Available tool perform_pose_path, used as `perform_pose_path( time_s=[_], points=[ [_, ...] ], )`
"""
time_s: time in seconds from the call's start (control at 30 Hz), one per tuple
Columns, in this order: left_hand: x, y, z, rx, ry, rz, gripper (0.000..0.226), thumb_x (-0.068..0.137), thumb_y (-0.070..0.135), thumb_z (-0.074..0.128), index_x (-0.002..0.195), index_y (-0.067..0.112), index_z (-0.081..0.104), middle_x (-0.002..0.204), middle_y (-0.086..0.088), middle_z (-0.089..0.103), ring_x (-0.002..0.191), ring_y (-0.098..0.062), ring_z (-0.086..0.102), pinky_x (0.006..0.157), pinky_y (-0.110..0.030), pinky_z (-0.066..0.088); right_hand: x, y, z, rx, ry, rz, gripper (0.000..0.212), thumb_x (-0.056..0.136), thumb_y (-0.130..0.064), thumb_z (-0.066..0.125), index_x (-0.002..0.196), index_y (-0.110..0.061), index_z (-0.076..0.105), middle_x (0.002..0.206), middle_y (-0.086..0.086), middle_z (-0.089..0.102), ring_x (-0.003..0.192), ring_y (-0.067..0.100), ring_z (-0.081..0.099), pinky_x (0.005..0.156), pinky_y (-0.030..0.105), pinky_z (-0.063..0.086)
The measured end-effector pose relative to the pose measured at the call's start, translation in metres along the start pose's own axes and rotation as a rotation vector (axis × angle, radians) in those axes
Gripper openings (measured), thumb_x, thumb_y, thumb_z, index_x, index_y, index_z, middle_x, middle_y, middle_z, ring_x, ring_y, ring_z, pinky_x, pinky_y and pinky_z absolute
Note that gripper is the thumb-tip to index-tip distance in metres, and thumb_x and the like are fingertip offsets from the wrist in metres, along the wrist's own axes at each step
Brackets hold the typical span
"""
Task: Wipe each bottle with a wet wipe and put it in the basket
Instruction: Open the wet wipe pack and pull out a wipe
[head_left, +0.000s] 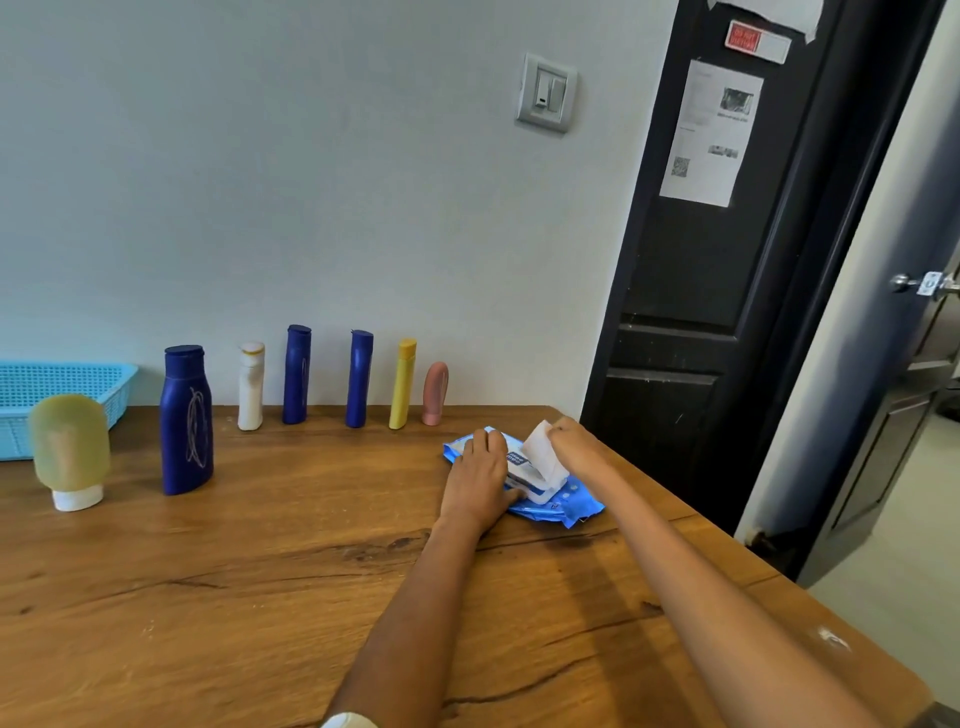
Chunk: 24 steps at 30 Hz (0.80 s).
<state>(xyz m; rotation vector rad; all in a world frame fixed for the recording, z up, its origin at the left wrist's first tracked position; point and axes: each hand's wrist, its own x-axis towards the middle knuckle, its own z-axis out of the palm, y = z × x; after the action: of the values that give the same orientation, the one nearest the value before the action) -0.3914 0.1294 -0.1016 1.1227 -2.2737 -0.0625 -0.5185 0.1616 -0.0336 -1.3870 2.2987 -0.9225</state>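
Seven bottles stand on a wooden counter (270, 582) that fills most of the view, w/ a pale wall behind and a dark door (691, 291) at the right carrying a taped paper sheet (709, 135). Light blue mesh basket (57, 395) sits at the far left edge of the counter, partly cut off by the frame, nothing visible inside from this angle. Biggest bottle is the wide dark blue bottle (186, 421), upright, scribble marks on its front, nearer the camera than the back row. Left of it, in front of the basket, a yellowish squat bottle (69, 449) stands cap-down on its white cap. Back row along the wall, left to right: white bottle (251, 387), tall blue bottle (296, 374), second tall blue bottle (359, 379), yellow bottle (402, 384), small pink bottle (435, 393); all upright, spaced apart.

Blue wet-wipe pack (563, 504) lies flat near the right edge of the counter, lid flipped open. Left hand (478, 475) lies flat on the pack, fingers spread, pressing it down, not closed round anything. Right hand (574, 441) has its grip pinched on a white wipe (540, 452) that is partly out of the pack opening, upper end raised, lower end still at the slot.
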Motion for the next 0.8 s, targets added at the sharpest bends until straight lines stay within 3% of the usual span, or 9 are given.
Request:
perform_pose_path(
  time_s=[0.17, 0.3, 0.43, 0.67, 0.8],
  points=[
    [0.003, -0.005, 0.004, -0.087, -0.085, -0.047, 0.041, 0.083, 0.039, 0.067, 0.113, 0.013, 0.056, 0.125, -0.006, 0.048, 0.116, -0.019, 0.045, 0.088, -0.030, 0.044, -0.004, 0.016, 0.010, -0.078, -0.087, -0.094, 0.028, 0.098, -0.020, 0.030, 0.114, -0.012, 0.050, 0.100, 0.006, 0.052, 0.083, 0.018, 0.047, 0.068, 0.030, 0.036],
    [0.005, -0.005, 0.004, -0.097, -0.093, -0.050, 0.040, 0.084, 0.038, 0.066, 0.111, 0.011, 0.058, 0.121, -0.005, 0.054, 0.108, -0.018, 0.052, 0.084, -0.030, 0.046, -0.013, 0.023, 0.013, -0.214, -0.075, -0.263, 0.020, 0.100, -0.027, 0.029, 0.097, -0.019, 0.047, 0.088, 0.003, 0.053, 0.072, 0.014, 0.045, 0.059, 0.029, 0.034],
    [0.004, -0.004, 0.003, -0.109, -0.086, -0.103, 0.042, 0.085, 0.036, 0.064, 0.114, 0.009, 0.051, 0.120, -0.009, 0.056, 0.102, -0.022, 0.057, 0.077, -0.033, 0.048, -0.024, 0.025, 0.014, -0.372, -0.097, -0.402, 0.019, 0.101, -0.031, 0.029, 0.100, -0.020, 0.045, 0.078, -0.002, 0.050, 0.063, 0.010, 0.044, 0.051, 0.026, 0.028],
    [0.003, -0.002, 0.003, 0.099, -0.015, -0.022, 0.049, 0.087, 0.041, 0.060, 0.124, 0.013, 0.047, 0.125, -0.008, 0.047, 0.111, -0.022, 0.049, 0.086, -0.032, 0.045, -0.021, 0.017, 0.015, -0.419, -0.006, -0.321, 0.027, 0.100, -0.026, 0.030, 0.110, -0.010, 0.050, 0.087, 0.007, 0.055, 0.062, 0.011, 0.043, 0.049, 0.026, 0.027],
    [0.001, 0.003, 0.004, 0.130, -0.002, 0.059, 0.040, 0.098, 0.039, 0.040, 0.129, 0.015, 0.047, 0.123, -0.009, 0.057, 0.114, -0.026, 0.050, 0.096, -0.033, 0.033, -0.016, 0.020, 0.001, -0.393, 0.013, -0.213, 0.030, 0.100, -0.025, 0.032, 0.111, -0.007, 0.053, 0.094, 0.010, 0.057, 0.069, 0.016, 0.045, 0.058, 0.029, 0.033]
  ],
)
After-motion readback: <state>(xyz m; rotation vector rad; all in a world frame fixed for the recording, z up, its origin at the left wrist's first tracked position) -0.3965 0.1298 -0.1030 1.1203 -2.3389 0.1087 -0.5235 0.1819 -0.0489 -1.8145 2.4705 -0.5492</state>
